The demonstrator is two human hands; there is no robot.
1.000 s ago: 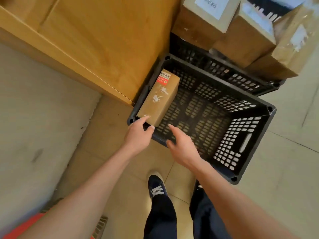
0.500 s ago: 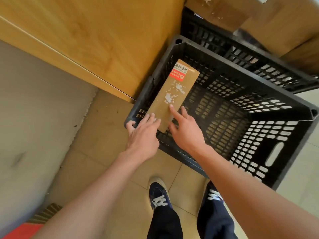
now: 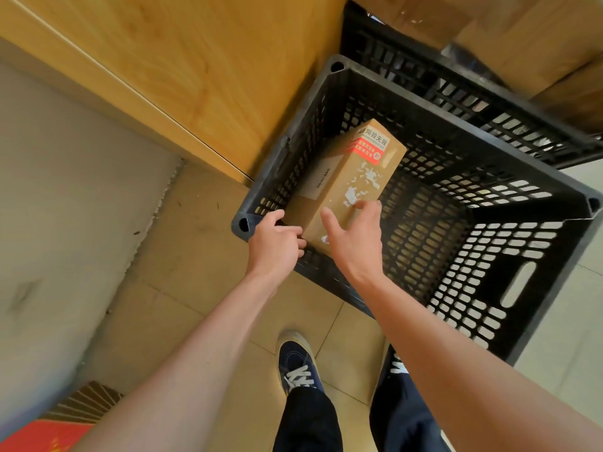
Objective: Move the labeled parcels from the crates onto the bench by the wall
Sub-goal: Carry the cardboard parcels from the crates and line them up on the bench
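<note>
A: What's in the black crate (image 3: 489, 256)?

B: One brown parcel (image 3: 350, 184), lying tilted against the crate's left wall, with a red and white label (image 3: 372, 145) on its far end.

A: And the hands?

B: The left hand (image 3: 275, 244) curls round the parcel's near left corner, by the crate's rim. The right hand (image 3: 354, 238) lies over the near end, thumb on top, fingers (image 3: 368, 207) curled round the right edge.

A: Anything around it?

B: A wooden desk (image 3: 195, 66) touches the crate's left side. A second crate (image 3: 456, 93) sits behind, holding cardboard boxes (image 3: 538, 44). Below, dark shoes (image 3: 298, 363) stand on a tiled floor (image 3: 195, 256).
</note>
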